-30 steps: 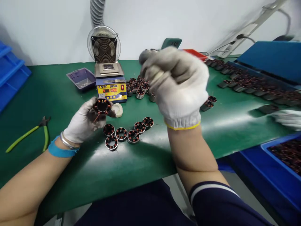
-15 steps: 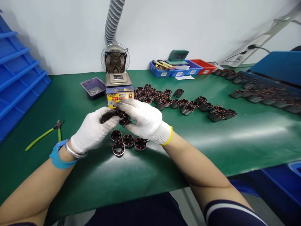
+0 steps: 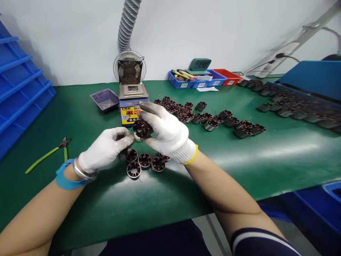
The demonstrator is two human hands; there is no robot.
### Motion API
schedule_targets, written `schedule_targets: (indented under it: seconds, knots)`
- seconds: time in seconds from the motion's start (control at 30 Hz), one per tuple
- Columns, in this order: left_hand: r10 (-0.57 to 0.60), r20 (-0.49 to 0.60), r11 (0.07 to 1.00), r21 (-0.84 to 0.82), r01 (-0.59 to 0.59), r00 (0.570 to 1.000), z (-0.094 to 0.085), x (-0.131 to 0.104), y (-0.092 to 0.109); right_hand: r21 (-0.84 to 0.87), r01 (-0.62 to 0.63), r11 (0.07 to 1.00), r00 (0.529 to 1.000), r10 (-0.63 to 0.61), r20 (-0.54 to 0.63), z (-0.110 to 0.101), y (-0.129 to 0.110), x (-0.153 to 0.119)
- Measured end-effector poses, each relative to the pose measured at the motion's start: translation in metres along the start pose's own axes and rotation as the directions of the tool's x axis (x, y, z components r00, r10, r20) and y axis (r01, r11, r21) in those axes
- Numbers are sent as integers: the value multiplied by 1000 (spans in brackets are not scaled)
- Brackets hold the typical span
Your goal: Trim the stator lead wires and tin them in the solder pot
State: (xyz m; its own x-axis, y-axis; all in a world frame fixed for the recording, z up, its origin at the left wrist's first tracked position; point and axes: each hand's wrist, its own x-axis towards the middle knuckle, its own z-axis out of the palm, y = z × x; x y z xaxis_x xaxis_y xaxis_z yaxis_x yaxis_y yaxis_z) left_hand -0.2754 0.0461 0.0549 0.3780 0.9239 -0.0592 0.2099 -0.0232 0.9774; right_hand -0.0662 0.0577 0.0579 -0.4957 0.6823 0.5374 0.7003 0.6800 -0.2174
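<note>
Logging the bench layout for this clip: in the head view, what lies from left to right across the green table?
Blue bins → green-handled cutters → left hand → right hand holding a stator → loose stators → blue tray.

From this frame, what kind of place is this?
Likely an electronics assembly bench, for small motors: rows of copper-wound stators on a green mat, a solder pot under a fume hose, and blue parts bins.

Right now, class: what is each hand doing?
Left hand: fingers pinched closed; what they pinch cannot be told.
Right hand: closed, holding a wound stator.
</note>
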Motion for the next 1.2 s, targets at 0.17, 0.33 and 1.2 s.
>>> schedule_targets:
  seconds: [0.17, 0.33, 1.2]
  knots:
    - [9, -112, 998, -60, -16, 994, -24, 5, 0, -37, -315, 948, 949, 315, -15, 2, 6, -1]
    - [1, -424, 1000, -18, -9, 905, -30, 45, -52, -95, -511, 854, 837, 520, 168, 13, 23, 2]
    - [85, -278, 881, 469, 58, 957, -28, 61, -106, -411, -392, 823, 742, 547, 387, 40, 15, -5]
